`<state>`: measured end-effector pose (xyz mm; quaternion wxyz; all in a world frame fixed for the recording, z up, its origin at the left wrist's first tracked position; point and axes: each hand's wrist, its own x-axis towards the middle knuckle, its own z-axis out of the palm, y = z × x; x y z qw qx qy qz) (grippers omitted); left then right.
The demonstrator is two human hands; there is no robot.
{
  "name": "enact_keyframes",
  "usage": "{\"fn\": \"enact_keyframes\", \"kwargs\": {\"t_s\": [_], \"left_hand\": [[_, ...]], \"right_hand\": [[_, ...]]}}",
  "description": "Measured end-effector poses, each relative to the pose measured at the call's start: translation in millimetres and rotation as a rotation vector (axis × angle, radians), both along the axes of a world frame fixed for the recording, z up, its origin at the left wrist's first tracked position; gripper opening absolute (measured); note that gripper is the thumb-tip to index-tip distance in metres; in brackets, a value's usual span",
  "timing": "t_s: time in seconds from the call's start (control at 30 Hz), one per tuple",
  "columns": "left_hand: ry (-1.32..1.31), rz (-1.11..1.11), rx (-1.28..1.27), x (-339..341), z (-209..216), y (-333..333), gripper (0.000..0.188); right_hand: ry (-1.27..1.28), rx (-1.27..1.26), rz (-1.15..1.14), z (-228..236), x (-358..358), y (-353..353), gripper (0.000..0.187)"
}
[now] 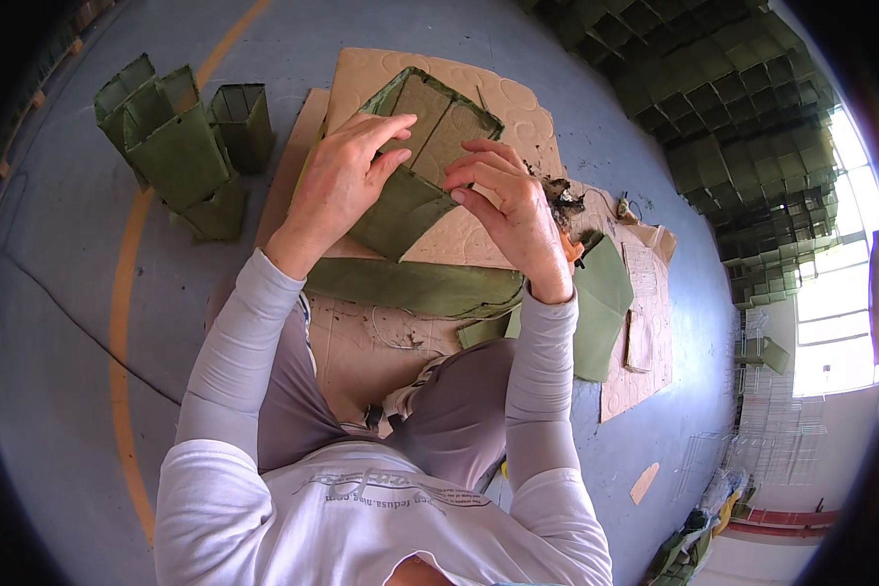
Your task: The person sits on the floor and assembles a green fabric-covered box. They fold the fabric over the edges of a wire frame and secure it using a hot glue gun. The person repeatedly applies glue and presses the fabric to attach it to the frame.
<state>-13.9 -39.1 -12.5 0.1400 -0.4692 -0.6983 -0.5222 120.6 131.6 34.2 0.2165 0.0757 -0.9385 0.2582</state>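
A green open-topped box (400,217) with a dark, ragged rim lies tilted on brown cardboard in front of me, its mouth facing up between my hands. My left hand (347,176) is open over the box's left side, thumb and forefinger spread apart. At the near right corner of the rim, the bent fingers and thumb of my right hand (503,200) close on the edge. Under the box is a patterned cardboard sheet (479,249) on top of a long green piece (415,285). Dark scraps and an orange-handled tool (570,249) lie beyond my right wrist, partly hidden.
Several similar green boxes (181,156) stand on the blue-grey floor at left, by a yellow line (122,293). Flat green sheets (604,303) lie on cardboard at right. Tall stacks of green boxes (752,127) fill the far right. A dark cable (68,313) crosses the floor.
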Motion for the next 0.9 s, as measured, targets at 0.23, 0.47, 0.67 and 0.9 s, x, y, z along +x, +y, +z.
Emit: {"fn": "enact_keyframes", "kwargs": {"t_s": [0.23, 0.47, 0.67, 0.9], "left_hand": [[-0.001, 0.002, 0.002, 1.5, 0.2, 1.1, 0.035], [0.011, 0.001, 0.005, 1.8, -0.8, 1.2, 0.035], [0.023, -0.006, -0.008, 3.7, -1.5, 2.5, 0.035], [0.023, -0.024, -0.035, 4.4, -2.0, 0.0, 0.034]], "right_hand": [[-0.019, 0.021, 0.001, 0.0, 0.3, 1.0, 0.014], [0.005, 0.033, 0.006, -2.1, -2.8, 0.3, 0.012], [0.021, 0.067, 0.018, -2.4, -4.6, -0.7, 0.011], [0.021, 0.15, 0.019, -3.2, -6.6, -2.8, 0.011]]}}
